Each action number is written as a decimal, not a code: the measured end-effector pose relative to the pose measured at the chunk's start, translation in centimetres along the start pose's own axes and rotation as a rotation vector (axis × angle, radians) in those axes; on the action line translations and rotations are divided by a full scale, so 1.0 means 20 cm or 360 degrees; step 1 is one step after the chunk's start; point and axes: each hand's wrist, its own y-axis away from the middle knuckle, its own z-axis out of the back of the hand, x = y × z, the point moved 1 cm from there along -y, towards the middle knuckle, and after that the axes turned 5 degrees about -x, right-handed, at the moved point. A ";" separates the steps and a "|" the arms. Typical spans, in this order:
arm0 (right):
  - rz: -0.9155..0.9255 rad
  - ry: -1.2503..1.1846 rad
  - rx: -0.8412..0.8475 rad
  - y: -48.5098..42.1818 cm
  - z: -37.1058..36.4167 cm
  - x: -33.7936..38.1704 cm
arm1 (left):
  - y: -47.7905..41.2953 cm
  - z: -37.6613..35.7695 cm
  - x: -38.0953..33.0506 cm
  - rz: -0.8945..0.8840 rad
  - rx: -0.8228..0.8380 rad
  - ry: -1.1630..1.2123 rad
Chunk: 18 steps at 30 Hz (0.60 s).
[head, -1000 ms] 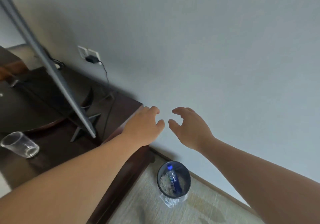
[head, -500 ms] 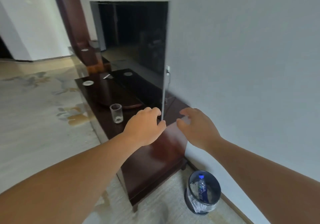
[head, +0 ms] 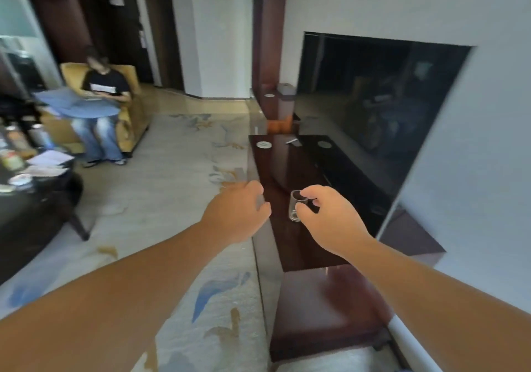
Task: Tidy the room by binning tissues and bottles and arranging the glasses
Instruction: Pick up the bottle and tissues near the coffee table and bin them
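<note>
A small clear glass stands upright on the dark wooden TV cabinet. My right hand hovers just right of the glass with thumb and forefinger curved by its rim; a firm hold does not show. To the left of the glass, my left hand hangs over the cabinet's front edge, fingers loosely curled and holding nothing. No bin, bottle or tissue is in view.
A large black TV stands along the wall on the cabinet. Two white coasters lie at the cabinet's far end. A person sits in a yellow armchair at the left. A dark low table holds several items.
The view has swung left, away from the bin with the bottle, which has left the frame. Both hands keep their loosely curled pose; the right one has come up beside the glass.
</note>
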 end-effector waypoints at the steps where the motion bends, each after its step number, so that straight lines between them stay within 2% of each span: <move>1: 0.0051 -0.0024 0.0035 -0.04 -0.03 0.03 | -0.01 0.01 0.05 0.0052 -0.0010 -0.0021; 10: 0.0401 -0.0197 0.0300 -0.31 -0.37 0.28 | 0.02 0.10 0.40 0.0431 -0.0094 -0.0203; 18: 0.0638 -0.0284 0.0472 -0.48 -0.75 0.70 | 0.09 0.33 0.84 0.0756 -0.0189 -0.0295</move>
